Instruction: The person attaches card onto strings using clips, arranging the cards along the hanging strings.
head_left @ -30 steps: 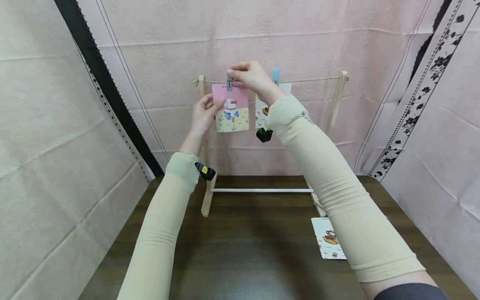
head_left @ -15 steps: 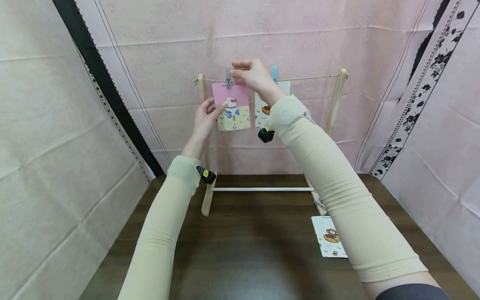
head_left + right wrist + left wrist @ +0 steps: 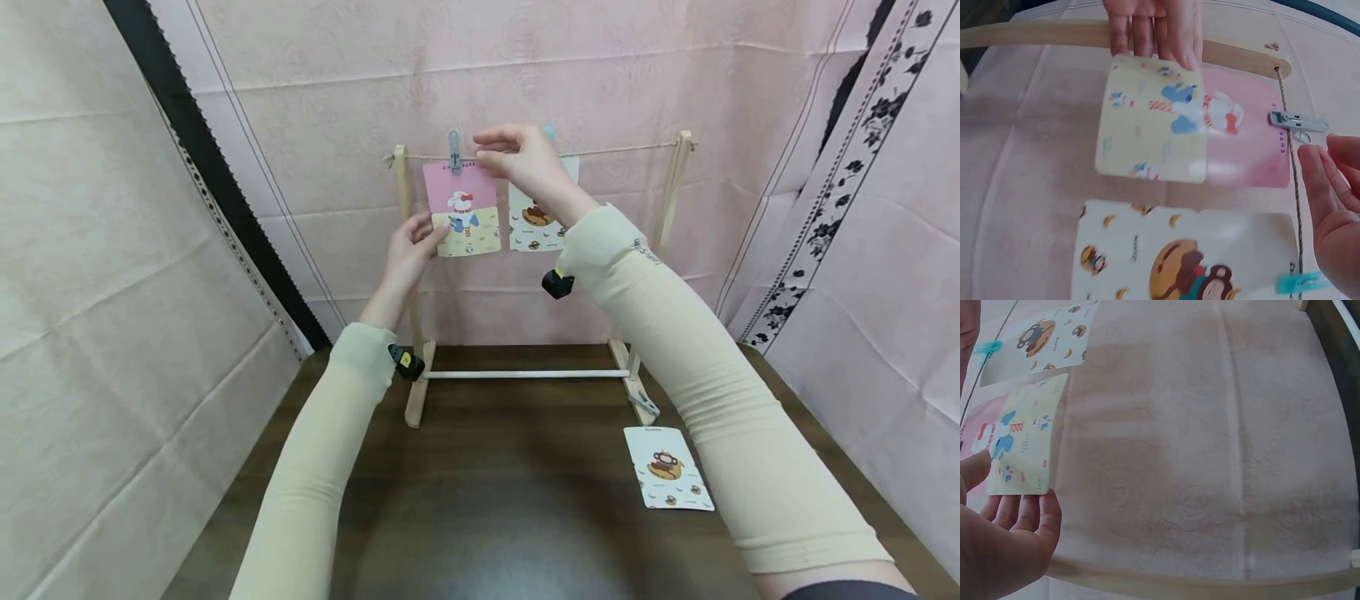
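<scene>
A pink and yellow card (image 3: 480, 187) with a cartoon figure hangs from a rope (image 3: 630, 149), held at its top by a grey-blue clothespin (image 3: 454, 153). My left hand (image 3: 405, 254) pinches the card's left edge, thumb in front and fingers behind, as the right wrist view also shows. Just right of that clothespin, my right hand (image 3: 531, 167) has its fingers loosely bent and holds nothing. Behind it, a white monkey card (image 3: 527, 233) hangs from the same rope by a turquoise clothespin (image 3: 1297, 283), mostly covered by the hand in the head view.
A wooden stand (image 3: 675, 187) carries the rope, with a white crossbar (image 3: 525, 374) low between its feet. On the dark table (image 3: 510, 500), another monkey card (image 3: 663, 492) lies at the right, near a grey clothespin (image 3: 643, 406) by the stand's right foot. Pale cloth surrounds everything.
My right hand has let go of the grey-blue clothespin and moved right, away from it. The left hand has slid slightly down the card's edge. More of the card on the table shows.
</scene>
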{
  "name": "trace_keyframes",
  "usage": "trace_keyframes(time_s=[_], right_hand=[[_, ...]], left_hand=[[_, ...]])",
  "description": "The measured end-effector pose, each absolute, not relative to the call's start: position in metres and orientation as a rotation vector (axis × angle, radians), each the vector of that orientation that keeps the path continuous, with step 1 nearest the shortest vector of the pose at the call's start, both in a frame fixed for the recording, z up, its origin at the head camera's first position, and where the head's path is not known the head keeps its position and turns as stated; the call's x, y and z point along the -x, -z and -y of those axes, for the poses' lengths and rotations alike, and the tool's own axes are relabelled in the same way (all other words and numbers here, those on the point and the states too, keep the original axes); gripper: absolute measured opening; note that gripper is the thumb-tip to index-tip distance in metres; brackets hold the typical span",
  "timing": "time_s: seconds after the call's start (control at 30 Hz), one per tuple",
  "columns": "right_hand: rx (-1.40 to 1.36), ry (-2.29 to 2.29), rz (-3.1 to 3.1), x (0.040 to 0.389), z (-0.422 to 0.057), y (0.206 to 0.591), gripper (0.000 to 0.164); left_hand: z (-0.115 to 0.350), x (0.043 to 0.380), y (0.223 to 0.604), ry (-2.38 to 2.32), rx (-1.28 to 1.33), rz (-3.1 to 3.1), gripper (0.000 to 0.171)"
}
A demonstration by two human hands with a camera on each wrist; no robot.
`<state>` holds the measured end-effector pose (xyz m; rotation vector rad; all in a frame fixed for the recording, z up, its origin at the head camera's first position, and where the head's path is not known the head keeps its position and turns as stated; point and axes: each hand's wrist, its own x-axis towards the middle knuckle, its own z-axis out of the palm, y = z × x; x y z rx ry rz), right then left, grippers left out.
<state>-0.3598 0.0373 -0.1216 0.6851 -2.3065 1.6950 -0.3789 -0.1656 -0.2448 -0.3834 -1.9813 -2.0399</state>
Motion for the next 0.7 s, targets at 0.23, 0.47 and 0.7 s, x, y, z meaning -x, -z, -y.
trace_keyframes(time_s=[0.23,0.47,0.7], right_hand=[[-0.697,-1.648,2.361,0.357,-0.058,0.135,0.038],[-0.684,-1.618,2.409,0.355,-0.086,0.148,0.038],[-0.690,-1.577,2.449,0.353,-0.113,0.164,0.038]], left_hand=[[0.168,0.374,0.256,2.016,0.350,2.075,0.048],[0.171,0.373,0.269,1.995,0.345,2.168,0.051],[0.172,0.373,0.284,1.977,0.351,2.282,0.053]])
